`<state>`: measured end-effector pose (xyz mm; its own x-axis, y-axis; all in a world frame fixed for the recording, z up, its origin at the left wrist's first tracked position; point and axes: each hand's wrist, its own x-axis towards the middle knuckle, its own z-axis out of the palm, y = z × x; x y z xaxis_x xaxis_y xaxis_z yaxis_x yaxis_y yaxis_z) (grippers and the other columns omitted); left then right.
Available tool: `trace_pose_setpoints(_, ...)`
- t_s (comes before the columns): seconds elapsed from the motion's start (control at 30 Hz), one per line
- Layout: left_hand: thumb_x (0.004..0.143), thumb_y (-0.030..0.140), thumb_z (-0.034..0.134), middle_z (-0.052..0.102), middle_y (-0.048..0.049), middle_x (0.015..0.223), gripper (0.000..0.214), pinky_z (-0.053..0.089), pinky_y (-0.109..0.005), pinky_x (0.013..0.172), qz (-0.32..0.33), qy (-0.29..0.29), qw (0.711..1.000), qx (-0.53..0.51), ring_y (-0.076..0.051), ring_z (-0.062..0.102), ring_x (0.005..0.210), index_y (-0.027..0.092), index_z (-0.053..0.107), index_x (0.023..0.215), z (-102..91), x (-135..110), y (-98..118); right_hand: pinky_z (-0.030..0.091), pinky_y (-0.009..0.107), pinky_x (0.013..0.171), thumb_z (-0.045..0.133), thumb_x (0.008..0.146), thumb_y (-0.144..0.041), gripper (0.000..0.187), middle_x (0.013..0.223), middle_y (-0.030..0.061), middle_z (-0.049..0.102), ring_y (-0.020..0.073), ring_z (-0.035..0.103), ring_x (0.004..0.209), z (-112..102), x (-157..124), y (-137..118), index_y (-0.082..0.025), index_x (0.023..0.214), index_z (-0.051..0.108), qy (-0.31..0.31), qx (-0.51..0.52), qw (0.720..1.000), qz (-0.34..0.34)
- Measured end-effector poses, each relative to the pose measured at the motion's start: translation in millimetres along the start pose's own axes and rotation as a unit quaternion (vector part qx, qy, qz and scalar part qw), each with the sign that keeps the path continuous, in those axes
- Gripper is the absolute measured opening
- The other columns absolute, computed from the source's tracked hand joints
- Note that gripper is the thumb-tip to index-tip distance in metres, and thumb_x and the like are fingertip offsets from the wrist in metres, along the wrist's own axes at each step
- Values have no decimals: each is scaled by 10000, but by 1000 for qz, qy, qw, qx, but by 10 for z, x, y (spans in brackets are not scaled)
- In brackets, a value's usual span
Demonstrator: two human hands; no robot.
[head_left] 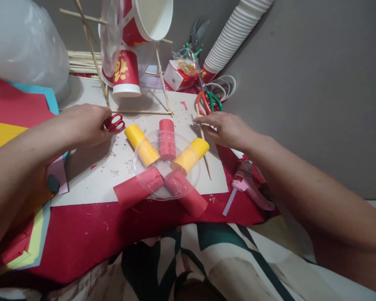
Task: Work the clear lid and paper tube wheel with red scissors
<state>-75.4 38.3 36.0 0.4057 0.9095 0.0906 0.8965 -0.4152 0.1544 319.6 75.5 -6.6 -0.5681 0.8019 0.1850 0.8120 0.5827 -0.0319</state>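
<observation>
My left hand point(92, 123) is closed over small scissors with red handles point(115, 123), whose loops stick out past the fingers; the blades are hidden. My right hand point(224, 128) has its fingertips together across a thin wooden stick point(206, 152) at the right of the white board. Between my hands lies a clear plastic disc point(166, 167) with paper tubes set around it like a star. A yellow tube point(142, 146) and a yellow tube point(191, 156) flank a red tube point(166, 138); a red tube point(138, 188) and a red tube point(188, 194) point towards me.
Behind stands a stick frame point(141, 112) with red paper cups point(127, 73). Scissors with orange and green handles point(209, 102) lie beyond my right hand. A pink glue gun point(250, 188) rests at right, coloured paper point(15, 100) at left. A cup stack point(235, 35) leans at the back.
</observation>
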Motion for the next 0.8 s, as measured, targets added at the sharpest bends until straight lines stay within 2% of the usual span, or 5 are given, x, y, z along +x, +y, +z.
trace_pose_setpoints(0.13, 873, 254, 593, 611, 52, 657, 175, 343, -219, 627, -81, -89, 982, -145, -70, 486, 575, 121, 680, 946, -279, 0, 113, 564, 379, 685, 586, 863, -174, 431, 1018, 109, 797, 226, 728, 756, -207, -25, -164, -181, 1282, 685, 82, 37, 996, 18)
trace_pose_setpoints(0.3, 878, 235, 541, 653, 23, 717, 255, 402, -194, 614, -15, -90, 939, -331, -72, 542, 649, 92, 715, 998, -449, -135, 373, 548, 338, 678, 585, 956, -263, 202, 934, 37, 788, 172, 698, 716, -686, -80, -937, -270, 1107, 720, 262, 71, 962, -25)
trace_pose_setpoints(0.4, 869, 278, 575, 694, 3, 734, 253, 445, -210, 571, 39, -108, 915, -387, -94, 573, 620, 127, 744, 980, -394, -213, 506, 511, 310, 631, 562, 977, -251, 221, 865, 44, 769, 163, 673, 700, -822, -66, -1378, -218, 1141, 706, 217, 32, 965, -145)
trace_pose_setpoints(0.5, 852, 274, 590, 721, -8, 760, 208, 501, -248, 576, 80, -103, 898, -419, -139, 636, 647, 160, 760, 892, -347, -271, 637, 404, 301, 568, 487, 1015, -338, 275, 776, 44, 714, 164, 630, 681, -797, -31, -1585, -201, 1061, 721, 172, -55, 972, -148)
trace_pose_setpoints(0.8, 968, 432, 497, 705, -21, 683, 335, 527, -236, 532, 50, -78, 906, -413, -132, 663, 552, 171, 673, 856, -356, -250, 676, 243, 281, 525, 577, 922, -303, 215, 702, 43, 710, 143, 566, 584, -787, -80, -1481, -181, 791, 696, 49, -74, 991, -95)
